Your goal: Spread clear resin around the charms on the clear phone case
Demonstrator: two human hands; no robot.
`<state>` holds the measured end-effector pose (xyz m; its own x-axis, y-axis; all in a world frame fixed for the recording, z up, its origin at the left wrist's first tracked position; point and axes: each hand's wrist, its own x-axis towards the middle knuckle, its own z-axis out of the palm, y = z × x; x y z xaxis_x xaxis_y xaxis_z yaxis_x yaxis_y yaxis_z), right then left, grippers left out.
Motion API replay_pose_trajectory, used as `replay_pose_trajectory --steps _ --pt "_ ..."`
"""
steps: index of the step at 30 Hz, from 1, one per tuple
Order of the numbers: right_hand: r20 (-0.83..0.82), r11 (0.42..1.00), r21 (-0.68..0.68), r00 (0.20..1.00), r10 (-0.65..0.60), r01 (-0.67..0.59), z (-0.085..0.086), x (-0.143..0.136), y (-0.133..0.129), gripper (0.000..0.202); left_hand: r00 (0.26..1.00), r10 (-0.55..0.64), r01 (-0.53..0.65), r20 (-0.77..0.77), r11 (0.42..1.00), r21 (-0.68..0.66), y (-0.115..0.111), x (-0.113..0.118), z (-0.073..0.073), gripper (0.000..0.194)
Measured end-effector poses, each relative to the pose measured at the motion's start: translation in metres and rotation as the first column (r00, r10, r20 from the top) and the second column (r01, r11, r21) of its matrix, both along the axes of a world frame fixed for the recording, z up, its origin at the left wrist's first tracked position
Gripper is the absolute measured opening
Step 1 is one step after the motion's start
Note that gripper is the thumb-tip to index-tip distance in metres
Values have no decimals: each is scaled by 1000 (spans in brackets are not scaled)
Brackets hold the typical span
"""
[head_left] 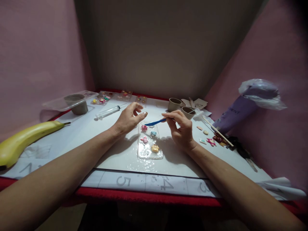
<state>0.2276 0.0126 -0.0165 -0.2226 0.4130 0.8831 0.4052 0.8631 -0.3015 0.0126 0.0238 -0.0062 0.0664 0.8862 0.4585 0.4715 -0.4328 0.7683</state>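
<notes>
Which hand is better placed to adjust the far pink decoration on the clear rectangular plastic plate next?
Right hand, probably: it holds a slim blue tool, tip near the pink decoration; left hand looks empty.

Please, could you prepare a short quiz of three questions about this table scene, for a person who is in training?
1. Multiple choice: on which side of the person does the long yellow banana lie?
A) left
B) right
C) straight in front, in the middle

2. True or false: the right hand holds the thin blue tool.

3. Fill in the number: on the shiny clear rectangular sheet, ____ small glossy coloured pieces can be seen.

Key: 1. A; 2. true; 3. four.
</notes>
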Motion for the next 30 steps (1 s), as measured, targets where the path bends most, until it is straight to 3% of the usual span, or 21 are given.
replay_pose_trajectory --steps 30 --pt "-29 999 -40 999 -31 30 -1 1 0 19 1000 -8 8 8 1000 4 2 0 -1 36"
